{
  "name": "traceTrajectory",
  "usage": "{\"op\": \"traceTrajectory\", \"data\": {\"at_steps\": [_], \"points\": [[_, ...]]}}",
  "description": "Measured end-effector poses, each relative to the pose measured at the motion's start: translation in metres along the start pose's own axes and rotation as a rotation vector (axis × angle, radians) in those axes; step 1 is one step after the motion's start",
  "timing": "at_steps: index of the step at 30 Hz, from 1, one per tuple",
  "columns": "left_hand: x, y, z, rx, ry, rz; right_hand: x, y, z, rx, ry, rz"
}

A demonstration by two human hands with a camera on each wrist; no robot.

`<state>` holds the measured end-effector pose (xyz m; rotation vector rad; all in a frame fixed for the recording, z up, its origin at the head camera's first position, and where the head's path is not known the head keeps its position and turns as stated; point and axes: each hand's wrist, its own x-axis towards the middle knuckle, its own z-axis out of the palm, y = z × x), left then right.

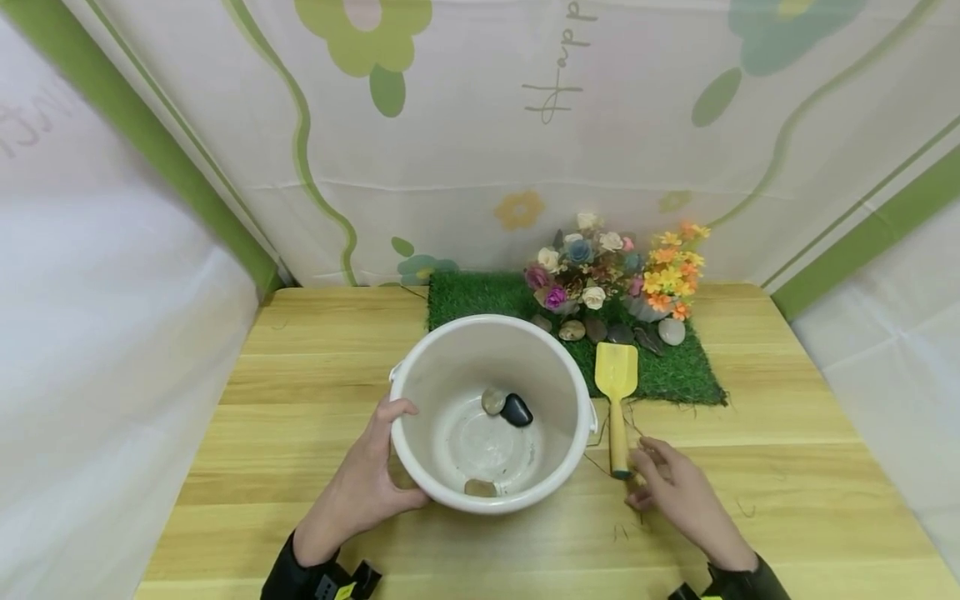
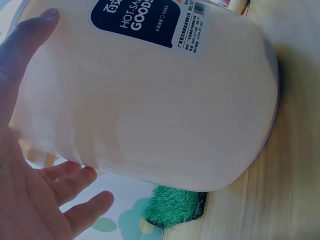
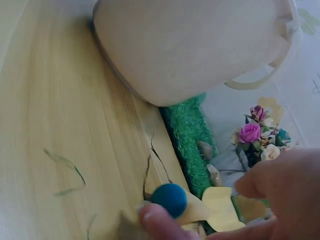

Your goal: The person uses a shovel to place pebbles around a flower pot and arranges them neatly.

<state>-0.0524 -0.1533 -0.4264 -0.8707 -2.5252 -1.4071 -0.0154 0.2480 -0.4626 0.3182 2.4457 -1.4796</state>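
Note:
A white plastic bucket stands on the wooden table, with a black stone and two lighter stones inside. My left hand holds its left side, one finger hooked over the rim and the thumb against the outer wall. In the left wrist view, fingers of the left hand curve around the bucket wall. A yellow toy shovel lies right of the bucket. Beside its handle end is my right hand, fingers loosely bent, not gripping it; contact cannot be told.
Behind the bucket lies an artificial grass mat. It bears mixed artificial flowers, a pot of orange and yellow flowers and a row of several stones. Dark strands lie on the table. Patterned cloth hangs around it.

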Motion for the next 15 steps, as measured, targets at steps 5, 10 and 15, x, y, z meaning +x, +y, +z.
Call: {"op": "traceTrajectory", "data": {"at_steps": [5,10,15], "points": [[-0.005,0.003,-0.005,0.057,-0.054,-0.046,-0.006,-0.005,-0.008,-0.121,0.113,-0.202],[-0.012,0.007,-0.026,0.200,-0.072,-0.056,-0.003,-0.017,-0.020,-0.283,0.221,-0.574],[-0.019,0.006,-0.057,0.391,-0.101,0.002,0.007,-0.036,-0.035,-0.436,0.226,-0.866]]}}
